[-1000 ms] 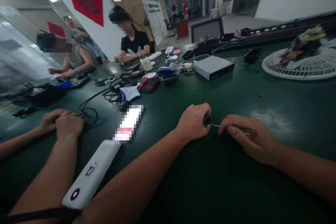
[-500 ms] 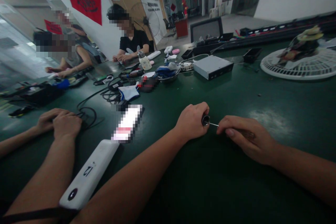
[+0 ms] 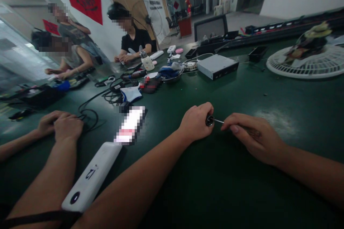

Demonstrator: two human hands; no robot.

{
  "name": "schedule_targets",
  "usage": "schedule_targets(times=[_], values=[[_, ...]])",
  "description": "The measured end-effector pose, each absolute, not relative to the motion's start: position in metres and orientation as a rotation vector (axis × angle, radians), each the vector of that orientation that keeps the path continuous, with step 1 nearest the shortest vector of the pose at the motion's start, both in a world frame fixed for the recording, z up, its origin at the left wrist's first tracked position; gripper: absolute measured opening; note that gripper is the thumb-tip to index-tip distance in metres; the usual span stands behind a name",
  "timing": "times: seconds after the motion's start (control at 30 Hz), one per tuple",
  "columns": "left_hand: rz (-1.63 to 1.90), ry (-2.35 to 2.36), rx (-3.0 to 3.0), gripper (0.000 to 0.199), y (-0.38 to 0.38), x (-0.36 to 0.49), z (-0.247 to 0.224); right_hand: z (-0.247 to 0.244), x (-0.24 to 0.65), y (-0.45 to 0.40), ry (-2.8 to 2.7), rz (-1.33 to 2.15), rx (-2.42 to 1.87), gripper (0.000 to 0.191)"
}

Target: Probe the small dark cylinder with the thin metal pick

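Over the green table [image 3: 172,171], my left hand [image 3: 195,121] is wrapped round a small dark cylinder [image 3: 209,120] with a shiny round rim. Its open end faces right, and my fingers hide most of its body. My right hand [image 3: 254,134] grips a tool with a thin metal shaft [image 3: 219,121], whose handle is mostly covered by the palm and fingers. The shaft's tip reaches into the cylinder's mouth. I cannot tell whether it touches anything inside.
Another person's hands [image 3: 64,125] rest by a black cable [image 3: 92,120] at left. Near my left forearm lie a white power bank [image 3: 92,177] and a lit phone [image 3: 131,123]. Farther back are a silver disc drive [image 3: 217,66], a white fan grille [image 3: 303,69] and seated co-workers.
My right hand has risen slightly, and the tool's shaft slants differently at the cylinder's mouth. My left hand keeps its grip. A person at the back left shows more fully.
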State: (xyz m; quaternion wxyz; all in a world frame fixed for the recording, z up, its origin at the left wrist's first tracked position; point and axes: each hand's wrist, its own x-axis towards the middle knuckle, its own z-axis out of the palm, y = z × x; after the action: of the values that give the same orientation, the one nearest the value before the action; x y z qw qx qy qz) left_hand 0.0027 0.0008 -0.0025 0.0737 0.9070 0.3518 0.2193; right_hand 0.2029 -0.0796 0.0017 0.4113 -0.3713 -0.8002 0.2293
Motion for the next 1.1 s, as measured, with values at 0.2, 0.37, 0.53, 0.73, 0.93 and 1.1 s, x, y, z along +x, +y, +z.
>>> schedule_targets(times=[0.2,0.37,0.53,0.73,0.93,1.1], values=[[0.622,1.056,2.746,0.015,0.0001,0.0034,-0.0022,0.0046,0.2017,-0.0812,-2.019,0.619,-0.98,0.022],[0.609,1.092,2.714,0.015,0.0007,0.0033,-0.002,0.0038,0.2014,-0.0834,-1.974,0.558,-1.072,0.022],[0.618,1.068,2.721,0.013,0.001,0.003,-0.0017,0.0039,0.2027,-0.0809,-2.052,0.639,-0.904,0.017],[0.627,1.051,2.736,0.014,0.0006,0.0034,-0.0021,0.0043,0.2006,-0.0813,-2.014,0.533,-1.016,0.021],[0.65,1.049,2.718,0.014,0.0014,0.0029,-0.0022,0.0049,0.2007,-0.0809,-2.026,0.656,-0.953,0.02],[0.626,1.052,2.738,0.014,0.0009,0.0035,-0.0025,0.0058,0.1999,-0.0813,-2.003,0.542,-1.071,0.023]])
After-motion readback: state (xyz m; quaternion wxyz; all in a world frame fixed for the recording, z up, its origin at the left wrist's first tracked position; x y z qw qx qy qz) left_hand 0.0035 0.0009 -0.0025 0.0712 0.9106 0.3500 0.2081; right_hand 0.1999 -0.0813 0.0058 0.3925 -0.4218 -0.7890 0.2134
